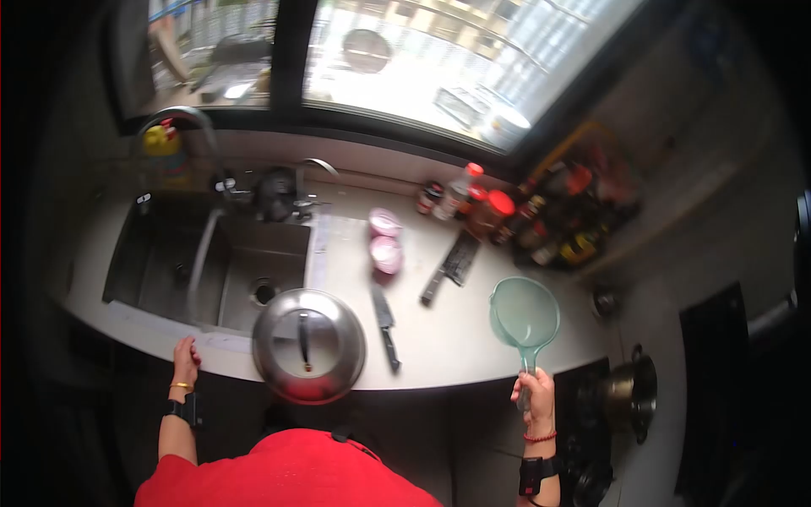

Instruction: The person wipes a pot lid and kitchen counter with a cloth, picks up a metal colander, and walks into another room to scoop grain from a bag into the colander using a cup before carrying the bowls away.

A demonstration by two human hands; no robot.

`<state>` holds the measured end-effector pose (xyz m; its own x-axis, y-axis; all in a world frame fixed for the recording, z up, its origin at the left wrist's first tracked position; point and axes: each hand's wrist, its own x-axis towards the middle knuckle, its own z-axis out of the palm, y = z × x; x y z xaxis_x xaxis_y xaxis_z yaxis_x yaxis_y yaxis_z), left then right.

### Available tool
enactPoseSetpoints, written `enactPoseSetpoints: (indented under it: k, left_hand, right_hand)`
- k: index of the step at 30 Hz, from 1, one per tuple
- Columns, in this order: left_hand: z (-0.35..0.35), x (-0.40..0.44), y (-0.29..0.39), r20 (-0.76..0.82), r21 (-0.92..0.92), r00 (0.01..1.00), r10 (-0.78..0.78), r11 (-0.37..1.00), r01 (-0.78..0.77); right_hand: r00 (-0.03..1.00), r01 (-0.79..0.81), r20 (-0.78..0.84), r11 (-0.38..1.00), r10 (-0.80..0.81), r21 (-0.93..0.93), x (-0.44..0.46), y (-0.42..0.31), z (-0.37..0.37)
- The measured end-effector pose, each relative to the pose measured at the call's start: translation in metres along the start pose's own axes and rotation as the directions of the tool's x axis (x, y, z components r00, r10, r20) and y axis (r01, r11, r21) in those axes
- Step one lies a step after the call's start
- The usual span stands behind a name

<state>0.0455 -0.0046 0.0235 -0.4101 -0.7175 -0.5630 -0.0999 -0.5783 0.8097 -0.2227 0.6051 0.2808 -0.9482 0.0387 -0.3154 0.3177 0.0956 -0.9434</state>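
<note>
My right hand [532, 395] is wrapped round the handle of a pale green ladle-like scoop [528, 313], whose round bowl is over the right part of the white counter [439, 338]. At the counter's front edge, beside the sink, is my left hand [187, 358], its fingers curled; whether they hold anything is too small to tell. A domed metal lid [308, 338] with a black handle lies between my hands. Right of it is a small knife [386, 328], with a cleaver [452, 269] farther back. Two purple onion halves [385, 239] lie behind the small knife.
A double sink [258, 270] with a curved faucet [207, 127] is at the left. Red-capped jars [490, 214] and a rack of bottles [566, 220] stand at the back right. A metal pot [629, 393] is at the far right, beside the stove.
</note>
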Motion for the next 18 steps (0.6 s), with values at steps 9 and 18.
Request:
enactPoseSetpoints:
  k: [9,18]
  left_hand:
    - [-0.098,0.003,0.035,-0.081,-0.008,0.995,0.056,0.998,-0.057]
    - [-0.185,-0.007,0.039,-0.185,-0.001,0.983,0.012,1.0,-0.012]
  right_hand:
    - [0.908,-0.022,0.412,0.988,0.082,-0.15,0.056,0.042,0.224]
    - [0.897,0.064,0.442,0.983,0.019,-0.174,0.105,0.083,0.34]
